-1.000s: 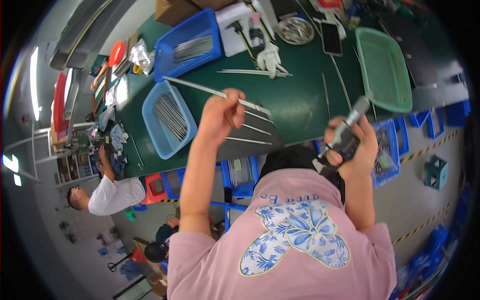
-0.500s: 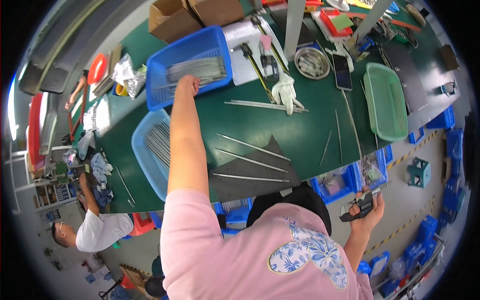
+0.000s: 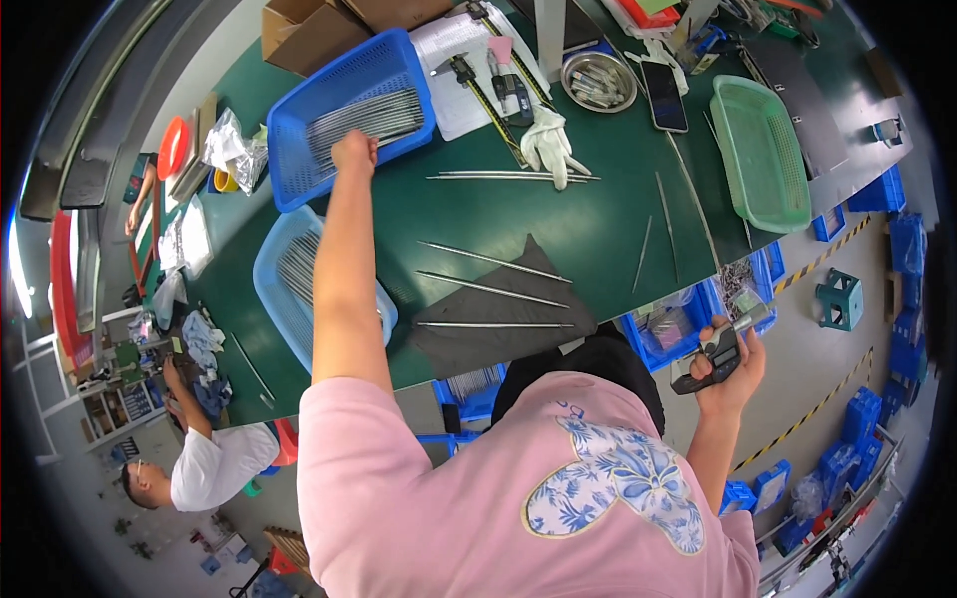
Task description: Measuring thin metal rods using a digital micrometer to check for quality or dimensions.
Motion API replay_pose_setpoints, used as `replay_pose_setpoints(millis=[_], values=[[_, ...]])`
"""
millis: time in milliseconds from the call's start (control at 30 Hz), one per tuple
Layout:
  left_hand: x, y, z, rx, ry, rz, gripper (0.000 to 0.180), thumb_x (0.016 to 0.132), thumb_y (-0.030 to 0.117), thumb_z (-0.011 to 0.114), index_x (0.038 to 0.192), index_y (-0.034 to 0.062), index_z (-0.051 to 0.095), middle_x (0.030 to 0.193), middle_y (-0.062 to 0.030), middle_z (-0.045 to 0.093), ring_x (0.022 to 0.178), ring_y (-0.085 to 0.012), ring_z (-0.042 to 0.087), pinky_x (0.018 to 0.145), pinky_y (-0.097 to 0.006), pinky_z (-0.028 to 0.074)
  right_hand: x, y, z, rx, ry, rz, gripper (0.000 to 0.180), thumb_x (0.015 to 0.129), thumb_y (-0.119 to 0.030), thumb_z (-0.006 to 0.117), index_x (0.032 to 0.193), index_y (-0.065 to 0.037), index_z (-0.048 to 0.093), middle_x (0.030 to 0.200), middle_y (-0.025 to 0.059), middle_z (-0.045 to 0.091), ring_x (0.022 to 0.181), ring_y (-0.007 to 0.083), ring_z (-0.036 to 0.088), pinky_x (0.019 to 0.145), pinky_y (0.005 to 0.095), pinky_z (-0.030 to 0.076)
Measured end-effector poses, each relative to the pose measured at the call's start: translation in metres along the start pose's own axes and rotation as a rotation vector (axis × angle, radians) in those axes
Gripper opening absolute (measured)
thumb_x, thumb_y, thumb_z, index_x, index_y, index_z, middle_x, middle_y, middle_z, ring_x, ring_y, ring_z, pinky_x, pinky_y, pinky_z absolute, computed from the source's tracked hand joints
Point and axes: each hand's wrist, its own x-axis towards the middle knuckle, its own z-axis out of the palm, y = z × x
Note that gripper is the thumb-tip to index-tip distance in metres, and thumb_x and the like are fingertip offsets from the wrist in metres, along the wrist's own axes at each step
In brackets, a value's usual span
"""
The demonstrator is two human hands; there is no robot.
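Observation:
My left hand (image 3: 355,153) is closed over the near side of a blue basket (image 3: 283,130) that holds a bundle of thin metal rods (image 3: 374,118). What its fingers grip, if anything, is hidden. Off the table's front edge, my right hand (image 3: 738,377) holds a dark digital micrometer (image 3: 716,361) with a silver barrel. Three metal rods (image 3: 493,325) lie spaced apart on a dark cloth (image 3: 454,349) in front of me. Partly behind my left forearm, a light-blue basket (image 3: 267,261) holds more rods.
A white glove (image 3: 550,148) rests over two rods behind the cloth. Calipers (image 3: 488,108), a round dish of small parts (image 3: 598,82) and a phone (image 3: 664,97) lie farther back. A green basket (image 3: 763,159) stands right. Another person (image 3: 219,466) sits at the left.
My left hand stays over the blue basket, its fingers now curled into a tighter fist. The micrometer remains in my right hand, slightly turned. The whole view has shifted a little.

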Motion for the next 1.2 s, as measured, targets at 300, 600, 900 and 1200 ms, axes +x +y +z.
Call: replay_pose_setpoints(millis=[300, 600, 900, 1200], values=[[-0.096, -0.111, 0.114, 0.109, -0.522, -0.439, 0.024, 0.072, 0.020, 0.053, 0.079, -0.0024, 0.049, 0.070, -0.0166, 0.059, 0.052, -0.0225, 0.058, 0.047, -0.032, 0.048, 0.009, -0.016, -0.039, 0.060, 0.047, 0.038, 0.042, 0.076, -0.035, 0.039, 0.093, 0.002, 0.049, 0.071, 0.0109, 0.054, 0.042, 0.0156, 0.043, 0.038, 0.0238, 0.034], [-0.115, -0.115, 0.122, 0.134, -0.311, -0.368, 0.018, 0.069, 0.014, 0.051, 0.073, -0.0027, 0.047, 0.070, -0.0183, 0.058, 0.055, -0.0261, 0.059, 0.048, -0.036, 0.050, 0.022, -0.038, -0.068, 0.103, 0.089, 0.000, 0.040, 0.076, -0.033, 0.039, 0.093, 0.001, 0.048, 0.073, 0.0095, 0.054, 0.042, 0.0139, 0.041, 0.038, 0.0228, 0.033], [-0.124, -0.119, 0.136, 0.029, -0.074, -0.348, 0.013, 0.067, 0.010, 0.054, 0.073, -0.0015, 0.053, 0.063, -0.0127, 0.055, 0.047, -0.0191, 0.054, 0.044, -0.031, 0.049, 0.040, -0.050, -0.079, 0.085, 0.014, 0.066, 0.041, 0.076, -0.034, 0.040, 0.094, 0.002, 0.048, 0.072, 0.0098, 0.054, 0.042, 0.0143, 0.041, 0.038, 0.0229, 0.033], [-0.199, -0.122, 0.083, -0.735, -0.567, -0.413, 0.004, 0.078, 0.003, 0.047, 0.074, 0.0025, 0.049, 0.069, -0.0088, 0.055, 0.056, -0.0116, 0.052, 0.056, -0.023, 0.050, 0.052, -0.063, -0.044, -0.044, -0.126, 0.076, 0.049, 0.077, -0.039, 0.039, 0.090, 0.007, 0.049, 0.067, 0.0150, 0.054, 0.038, 0.0175, 0.042, 0.036, 0.0250, 0.033]])
